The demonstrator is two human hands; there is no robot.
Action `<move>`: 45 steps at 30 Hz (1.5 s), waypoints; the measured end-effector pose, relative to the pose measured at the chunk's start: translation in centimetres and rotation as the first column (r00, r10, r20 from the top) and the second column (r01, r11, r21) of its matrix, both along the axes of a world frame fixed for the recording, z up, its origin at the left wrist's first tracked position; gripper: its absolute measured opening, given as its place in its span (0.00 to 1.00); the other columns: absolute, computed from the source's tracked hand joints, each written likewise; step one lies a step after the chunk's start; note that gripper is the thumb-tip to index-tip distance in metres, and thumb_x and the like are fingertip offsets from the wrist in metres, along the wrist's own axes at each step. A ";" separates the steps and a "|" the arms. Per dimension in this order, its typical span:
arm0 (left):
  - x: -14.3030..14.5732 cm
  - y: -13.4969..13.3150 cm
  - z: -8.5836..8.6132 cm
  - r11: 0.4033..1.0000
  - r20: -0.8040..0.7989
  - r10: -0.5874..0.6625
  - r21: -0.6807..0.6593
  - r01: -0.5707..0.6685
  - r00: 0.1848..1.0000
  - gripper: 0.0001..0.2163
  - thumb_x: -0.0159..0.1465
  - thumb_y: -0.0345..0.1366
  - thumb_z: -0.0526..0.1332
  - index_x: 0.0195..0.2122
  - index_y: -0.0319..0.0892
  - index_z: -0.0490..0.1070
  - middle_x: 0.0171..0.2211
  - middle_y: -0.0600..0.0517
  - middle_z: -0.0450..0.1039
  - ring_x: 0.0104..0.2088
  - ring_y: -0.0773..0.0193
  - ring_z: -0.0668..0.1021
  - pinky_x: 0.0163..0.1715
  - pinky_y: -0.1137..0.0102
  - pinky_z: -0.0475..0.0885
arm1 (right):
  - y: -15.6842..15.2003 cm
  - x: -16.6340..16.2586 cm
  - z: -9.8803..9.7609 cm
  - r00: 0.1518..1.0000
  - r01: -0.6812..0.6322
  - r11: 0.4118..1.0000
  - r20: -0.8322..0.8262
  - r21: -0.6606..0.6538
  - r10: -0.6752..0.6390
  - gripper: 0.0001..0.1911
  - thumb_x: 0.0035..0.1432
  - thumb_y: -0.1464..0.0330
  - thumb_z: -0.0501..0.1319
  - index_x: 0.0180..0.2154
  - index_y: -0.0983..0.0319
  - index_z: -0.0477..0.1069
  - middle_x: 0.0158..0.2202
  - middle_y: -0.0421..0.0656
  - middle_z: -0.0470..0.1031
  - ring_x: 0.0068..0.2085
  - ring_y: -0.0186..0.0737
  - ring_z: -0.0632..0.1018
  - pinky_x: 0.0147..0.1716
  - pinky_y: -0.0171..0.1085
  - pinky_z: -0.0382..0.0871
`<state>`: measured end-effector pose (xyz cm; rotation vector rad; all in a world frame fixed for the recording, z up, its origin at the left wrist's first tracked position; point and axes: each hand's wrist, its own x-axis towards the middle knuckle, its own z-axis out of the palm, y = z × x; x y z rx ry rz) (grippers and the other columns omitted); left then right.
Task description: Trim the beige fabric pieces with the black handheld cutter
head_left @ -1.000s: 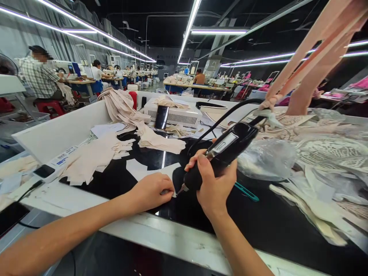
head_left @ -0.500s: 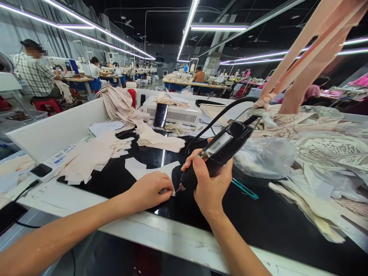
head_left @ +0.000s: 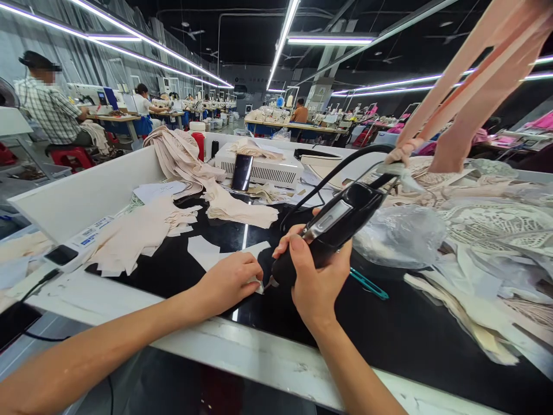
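Far left, a person (head_left: 49, 109) in a checked shirt, seated on a red stool (head_left: 71, 158). Nearer, beige cloth pieces (head_left: 133, 233) fanned in a stack on a glossy black tabletop (head_left: 166, 278). Next, a white piece (head_left: 204, 252) flat on the tabletop, cloth or paper impossible to tell, its near right corner in the left hand (head_left: 231, 279): fingers curled in, thumb and fingertips pinched together on the edge. Beyond, a dark phone (head_left: 242, 173) propped up in front of a white box (head_left: 279, 174). Then the right hand (head_left: 322, 282), wrapped firmly around a black hand tool (head_left: 345, 213), thumb on top; tool tilted, narrow tip low and left, just beside the left fingertips. Farther right, a clear plastic bag (head_left: 400, 236), a pink strap (head_left: 458, 115) knotted by the tool's raised end, and heaped lace pieces (head_left: 501, 230).
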<state>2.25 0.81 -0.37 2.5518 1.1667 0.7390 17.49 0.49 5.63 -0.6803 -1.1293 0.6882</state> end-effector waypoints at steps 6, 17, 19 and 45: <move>-0.3 -0.1 0.2 0.985 -0.033 -0.141 0.091 0.144 0.989 0.06 0.69 0.24 0.61 0.40 0.41 0.74 0.42 0.50 0.76 0.44 0.61 0.76 0.48 0.69 0.70 | -0.1 0.0 0.1 1.000 0.004 1.000 0.004 0.003 -0.004 0.18 0.55 0.64 0.71 0.41 0.55 0.64 0.29 0.30 0.75 0.22 0.33 0.76 0.23 0.36 0.74; -1.3 0.1 0.5 0.971 -0.081 -0.230 0.047 0.235 0.970 0.12 0.70 0.23 0.55 0.44 0.42 0.77 0.43 0.49 0.79 0.45 0.60 0.79 0.49 0.69 0.72 | -0.1 0.0 0.1 1.000 0.013 1.000 0.003 -0.010 -0.013 0.18 0.55 0.62 0.72 0.42 0.55 0.65 0.29 0.31 0.75 0.22 0.33 0.76 0.23 0.37 0.74; -1.5 0.1 0.4 0.967 -0.064 -0.247 0.042 0.250 0.967 0.13 0.70 0.22 0.55 0.44 0.42 0.78 0.44 0.49 0.79 0.46 0.61 0.79 0.50 0.69 0.72 | -0.1 0.0 0.1 1.000 0.016 1.000 0.006 -0.009 -0.016 0.19 0.55 0.62 0.72 0.42 0.55 0.65 0.29 0.31 0.75 0.22 0.33 0.76 0.23 0.37 0.74; -2.0 -0.1 0.0 0.965 -0.005 -0.262 0.030 0.262 0.965 0.15 0.70 0.21 0.56 0.46 0.42 0.80 0.47 0.48 0.80 0.47 0.61 0.80 0.52 0.69 0.74 | 0.3 0.2 0.1 1.000 0.003 1.000 -0.024 0.002 -0.003 0.17 0.57 0.63 0.72 0.41 0.54 0.65 0.31 0.32 0.75 0.24 0.34 0.75 0.24 0.37 0.75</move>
